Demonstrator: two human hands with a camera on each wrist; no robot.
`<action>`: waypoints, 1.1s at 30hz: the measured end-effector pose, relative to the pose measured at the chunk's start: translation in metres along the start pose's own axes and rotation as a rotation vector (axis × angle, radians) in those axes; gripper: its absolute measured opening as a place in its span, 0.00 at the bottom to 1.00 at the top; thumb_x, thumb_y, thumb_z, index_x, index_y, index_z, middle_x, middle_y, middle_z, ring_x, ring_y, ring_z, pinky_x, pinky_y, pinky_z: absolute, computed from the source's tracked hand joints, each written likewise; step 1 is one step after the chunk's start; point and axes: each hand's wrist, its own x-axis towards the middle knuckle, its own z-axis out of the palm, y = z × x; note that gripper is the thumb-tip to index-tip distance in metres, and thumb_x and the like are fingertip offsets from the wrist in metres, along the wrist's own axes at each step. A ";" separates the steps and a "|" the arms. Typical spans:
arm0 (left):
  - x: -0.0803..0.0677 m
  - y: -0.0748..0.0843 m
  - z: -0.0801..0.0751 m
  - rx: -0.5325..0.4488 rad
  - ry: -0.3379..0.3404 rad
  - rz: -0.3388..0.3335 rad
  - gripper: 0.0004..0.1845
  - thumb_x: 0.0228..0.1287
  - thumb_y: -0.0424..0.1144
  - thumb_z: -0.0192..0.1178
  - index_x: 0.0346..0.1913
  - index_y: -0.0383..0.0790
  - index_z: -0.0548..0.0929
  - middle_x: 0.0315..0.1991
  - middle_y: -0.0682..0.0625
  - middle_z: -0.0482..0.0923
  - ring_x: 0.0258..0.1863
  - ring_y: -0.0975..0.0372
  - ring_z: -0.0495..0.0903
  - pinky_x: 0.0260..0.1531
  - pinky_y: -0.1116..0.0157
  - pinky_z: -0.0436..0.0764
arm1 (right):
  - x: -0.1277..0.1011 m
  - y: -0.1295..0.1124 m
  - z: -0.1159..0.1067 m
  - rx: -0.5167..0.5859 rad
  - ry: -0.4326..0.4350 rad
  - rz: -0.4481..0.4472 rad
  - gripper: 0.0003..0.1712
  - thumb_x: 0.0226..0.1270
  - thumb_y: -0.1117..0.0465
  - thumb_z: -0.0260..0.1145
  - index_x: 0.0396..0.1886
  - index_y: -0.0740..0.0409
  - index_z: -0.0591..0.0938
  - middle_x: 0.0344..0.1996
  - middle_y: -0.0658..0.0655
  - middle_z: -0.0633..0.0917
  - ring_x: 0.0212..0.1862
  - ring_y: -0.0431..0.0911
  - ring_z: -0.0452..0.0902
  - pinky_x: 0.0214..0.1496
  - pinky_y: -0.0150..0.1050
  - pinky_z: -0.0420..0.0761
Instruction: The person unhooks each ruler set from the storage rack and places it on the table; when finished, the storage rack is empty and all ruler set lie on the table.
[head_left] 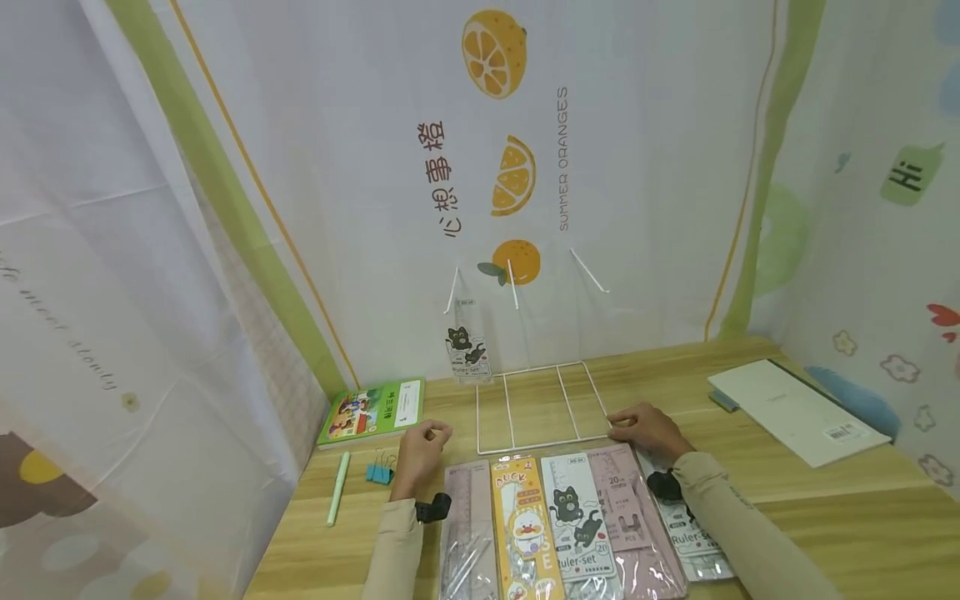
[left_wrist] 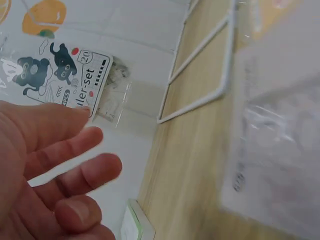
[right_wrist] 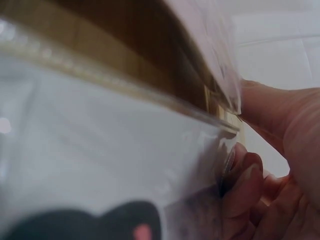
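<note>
My left hand (head_left: 422, 454) hovers left of a white wire rack (head_left: 510, 417), its fingers loosely bent around nothing. In the left wrist view, a ruler-set packet with black cats (left_wrist: 62, 75) hangs beyond the fingertips; the head view shows this packet below the rack's leftmost hook. My right hand (head_left: 651, 429) is by the rack's front right corner. Its thumb and curled fingers (right_wrist: 245, 185) pinch the corner of another cat ruler-set packet (right_wrist: 115, 145), which lies partly beneath the wrist. A pink packet's edge (right_wrist: 215, 50) touches or nearly touches the thumb.
A row holds pink ruler packets (head_left: 468, 525), a yellow duck packet (head_left: 525, 525) and a cat ruler set (head_left: 577, 517). At left are a green book (head_left: 375, 408), a pen (head_left: 338, 488) and teal binder clips (head_left: 379, 474). A white notebook (head_left: 795, 408) lies at right.
</note>
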 end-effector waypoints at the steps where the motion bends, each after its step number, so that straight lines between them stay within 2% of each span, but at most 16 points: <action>1: 0.005 0.001 0.001 -0.023 0.016 0.002 0.10 0.70 0.37 0.63 0.45 0.33 0.87 0.23 0.49 0.76 0.23 0.56 0.74 0.21 0.68 0.69 | 0.000 0.000 0.000 -0.006 -0.001 -0.013 0.25 0.63 0.56 0.74 0.56 0.63 0.85 0.48 0.66 0.87 0.37 0.46 0.79 0.36 0.38 0.76; 3: 0.015 0.004 0.002 -0.082 0.040 0.004 0.11 0.71 0.37 0.62 0.47 0.32 0.86 0.27 0.45 0.80 0.28 0.53 0.79 0.24 0.67 0.72 | 0.001 0.000 0.000 -0.011 0.008 -0.019 0.24 0.62 0.56 0.74 0.56 0.63 0.85 0.47 0.65 0.87 0.37 0.46 0.78 0.35 0.38 0.75; 6: 0.029 0.010 0.003 -0.197 0.050 -0.020 0.14 0.71 0.38 0.62 0.52 0.32 0.85 0.37 0.43 0.83 0.24 0.58 0.77 0.23 0.69 0.73 | 0.002 -0.001 0.000 -0.026 0.022 -0.031 0.24 0.61 0.54 0.75 0.55 0.62 0.86 0.46 0.65 0.87 0.37 0.46 0.78 0.35 0.38 0.74; 10: 0.043 0.015 0.000 -0.340 0.050 -0.062 0.17 0.72 0.39 0.62 0.59 0.35 0.82 0.50 0.40 0.81 0.15 0.66 0.66 0.18 0.70 0.72 | 0.003 -0.001 0.003 -0.006 0.014 -0.023 0.26 0.61 0.54 0.75 0.56 0.62 0.85 0.46 0.65 0.88 0.39 0.46 0.80 0.37 0.39 0.76; 14: 0.056 0.018 -0.006 -0.429 0.033 -0.074 0.21 0.73 0.39 0.61 0.66 0.40 0.77 0.62 0.39 0.77 0.18 0.67 0.68 0.22 0.71 0.73 | 0.003 0.000 0.006 0.013 0.017 -0.018 0.26 0.61 0.54 0.76 0.56 0.62 0.85 0.47 0.65 0.88 0.40 0.46 0.81 0.38 0.38 0.77; 18: 0.068 0.025 -0.010 -0.462 -0.002 -0.046 0.25 0.73 0.38 0.60 0.71 0.45 0.73 0.70 0.42 0.72 0.20 0.67 0.69 0.23 0.71 0.74 | 0.002 -0.001 0.006 0.045 0.024 -0.018 0.25 0.60 0.55 0.76 0.55 0.62 0.86 0.48 0.65 0.87 0.39 0.46 0.81 0.38 0.39 0.78; 24: 0.084 0.040 -0.011 -0.517 -0.027 0.012 0.30 0.71 0.34 0.62 0.74 0.45 0.70 0.74 0.43 0.64 0.23 0.66 0.72 0.28 0.69 0.77 | 0.002 -0.003 0.005 0.010 0.029 0.002 0.25 0.60 0.55 0.76 0.55 0.60 0.86 0.49 0.64 0.86 0.40 0.46 0.79 0.38 0.39 0.77; 28: 0.092 0.046 -0.011 -0.539 -0.046 0.019 0.32 0.70 0.32 0.62 0.75 0.47 0.68 0.76 0.41 0.61 0.25 0.66 0.73 0.27 0.71 0.77 | 0.001 -0.002 0.004 0.016 0.024 0.031 0.25 0.60 0.55 0.76 0.56 0.60 0.86 0.50 0.64 0.86 0.39 0.47 0.78 0.37 0.38 0.76; 33: 0.098 0.053 -0.011 -0.565 -0.050 0.026 0.33 0.70 0.31 0.62 0.75 0.49 0.68 0.77 0.46 0.60 0.26 0.66 0.73 0.26 0.72 0.77 | -0.001 0.001 0.004 0.007 0.031 0.042 0.25 0.59 0.55 0.76 0.55 0.60 0.86 0.49 0.64 0.85 0.40 0.47 0.78 0.38 0.39 0.76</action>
